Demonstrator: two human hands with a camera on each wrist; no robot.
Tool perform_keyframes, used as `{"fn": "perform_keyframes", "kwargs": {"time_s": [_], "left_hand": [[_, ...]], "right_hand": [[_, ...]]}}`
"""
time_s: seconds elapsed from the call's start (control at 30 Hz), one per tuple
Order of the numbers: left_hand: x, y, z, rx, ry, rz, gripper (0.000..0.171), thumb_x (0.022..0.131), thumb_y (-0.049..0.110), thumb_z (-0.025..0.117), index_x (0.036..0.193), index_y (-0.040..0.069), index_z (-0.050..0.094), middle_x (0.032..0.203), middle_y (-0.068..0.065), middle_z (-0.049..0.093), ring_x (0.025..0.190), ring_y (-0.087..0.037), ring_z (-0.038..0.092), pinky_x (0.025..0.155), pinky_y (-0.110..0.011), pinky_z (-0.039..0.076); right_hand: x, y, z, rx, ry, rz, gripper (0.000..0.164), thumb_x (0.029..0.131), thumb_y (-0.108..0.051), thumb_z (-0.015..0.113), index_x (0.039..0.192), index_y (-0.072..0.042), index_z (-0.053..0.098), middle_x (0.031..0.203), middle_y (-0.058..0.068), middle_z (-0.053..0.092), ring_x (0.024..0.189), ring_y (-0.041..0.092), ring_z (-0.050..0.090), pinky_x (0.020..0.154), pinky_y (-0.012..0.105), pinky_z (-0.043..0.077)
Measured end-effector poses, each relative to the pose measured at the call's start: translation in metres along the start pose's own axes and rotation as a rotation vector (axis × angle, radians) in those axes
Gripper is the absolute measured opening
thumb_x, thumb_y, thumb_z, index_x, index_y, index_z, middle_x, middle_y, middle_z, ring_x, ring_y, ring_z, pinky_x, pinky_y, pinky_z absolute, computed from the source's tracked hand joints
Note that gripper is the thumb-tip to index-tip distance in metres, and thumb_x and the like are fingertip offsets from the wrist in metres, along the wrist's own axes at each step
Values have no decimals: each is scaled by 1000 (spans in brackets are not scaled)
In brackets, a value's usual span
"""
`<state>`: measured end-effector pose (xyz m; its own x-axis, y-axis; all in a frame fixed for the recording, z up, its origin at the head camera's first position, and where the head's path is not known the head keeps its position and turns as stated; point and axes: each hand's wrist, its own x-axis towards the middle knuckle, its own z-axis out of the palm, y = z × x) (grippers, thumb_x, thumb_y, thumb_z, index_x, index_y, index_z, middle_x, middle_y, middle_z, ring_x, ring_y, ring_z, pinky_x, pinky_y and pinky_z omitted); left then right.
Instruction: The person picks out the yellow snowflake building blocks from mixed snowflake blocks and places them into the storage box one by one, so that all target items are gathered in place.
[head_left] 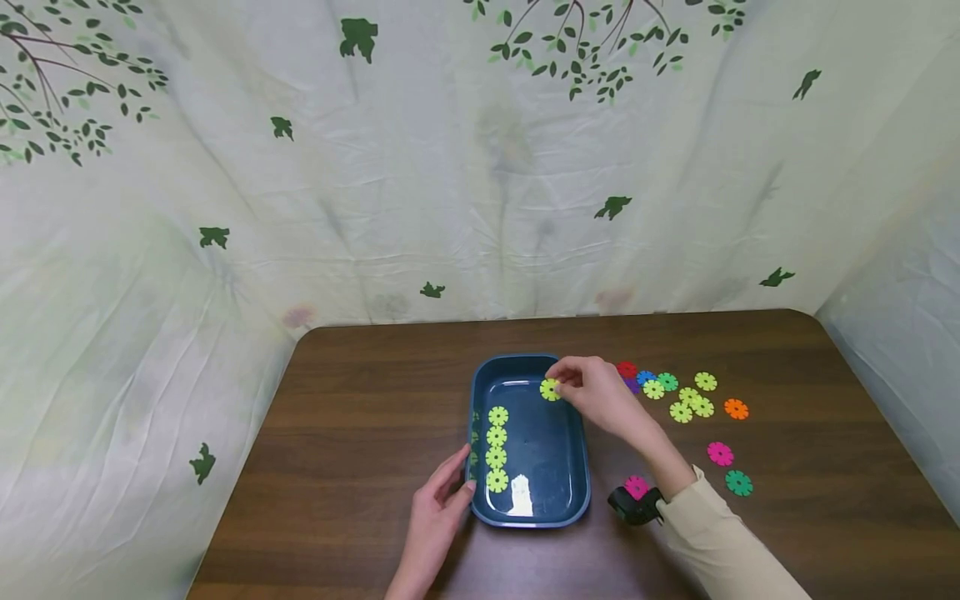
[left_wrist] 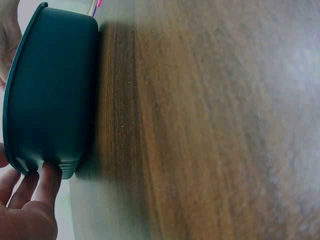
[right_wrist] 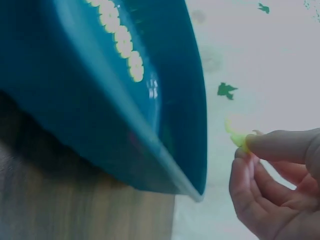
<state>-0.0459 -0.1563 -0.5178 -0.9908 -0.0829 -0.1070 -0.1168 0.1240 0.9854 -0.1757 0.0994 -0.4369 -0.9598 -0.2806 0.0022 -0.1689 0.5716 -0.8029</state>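
Note:
A blue tray stands on the table with several yellow-green flower-shaped discs lying in a column along its left side. My right hand pinches another yellow-green disc between thumb and fingertips over the tray's far right corner. In the right wrist view this pinched disc shows beyond the tray's rim. At the tray's left side, my left hand holds the edge, its fingers against the outer wall and its thumb by the rim.
Right of the tray lie loose discs: a yellow-green group, a blue one, an orange one, pink and green ones. A white leaf-print curtain hangs behind the brown table.

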Motion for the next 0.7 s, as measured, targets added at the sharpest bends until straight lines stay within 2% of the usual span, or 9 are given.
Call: {"fn": "perform_keyframes", "kwargs": {"time_s": [0.23,0.4,0.7], "left_hand": [[0,1,0,4,-1,-12,46,93,8,65,138,15,58,144,-9,51,131,-28,48,102,-32,44],[1,1,0,10,1,-3,46,93,7,66,138,15,58,143,-10,51,131,-28,48,102,-32,44],[1,2,1,18,4,-15,46,93,7,66,138,14,58,143,-9,51,131,-29,48,102,-33,44]], "right_hand": [[7,-10,5,-5,-45,33,16,89,-5,71,104,-10,74,92,1,67,83,20,60,68,29,58],[12,-14,10,-17,-57,26,14,89,-6,71,103,-9,74,91,1,67,81,20,59,68,30,57],[21,-15,27,-4,-31,16,12,89,-7,71,101,-8,74,87,1,65,78,19,57,66,30,55]]}}
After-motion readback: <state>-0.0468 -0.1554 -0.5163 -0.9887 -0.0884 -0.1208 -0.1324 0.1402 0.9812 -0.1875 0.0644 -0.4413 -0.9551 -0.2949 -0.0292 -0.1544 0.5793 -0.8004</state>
